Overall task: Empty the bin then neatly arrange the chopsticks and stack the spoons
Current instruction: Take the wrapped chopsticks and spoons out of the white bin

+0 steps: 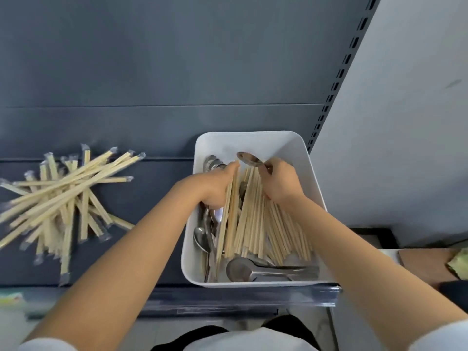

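Note:
A white bin (311, 173) stands on the dark shelf, right of centre. Inside lie several wrapped wooden chopsticks (263, 229) and several metal spoons (253, 271), some under the chopsticks. Both my hands are in the bin. My left hand (215, 186) grips a bundle of chopsticks at the bin's left side. My right hand (278, 183) rests on the chopsticks and pinches the handle of a metal spoon (249, 158), whose bowl points to the back left. A loose pile of wrapped chopsticks (63, 198) lies on the shelf to the left.
The dark shelf (152, 188) has a back panel behind it and a slotted upright (329, 97) at the right. A pale wall panel stands right of the bin. A brown box (425, 262) sits at the far right. The shelf's front edge runs just below the bin.

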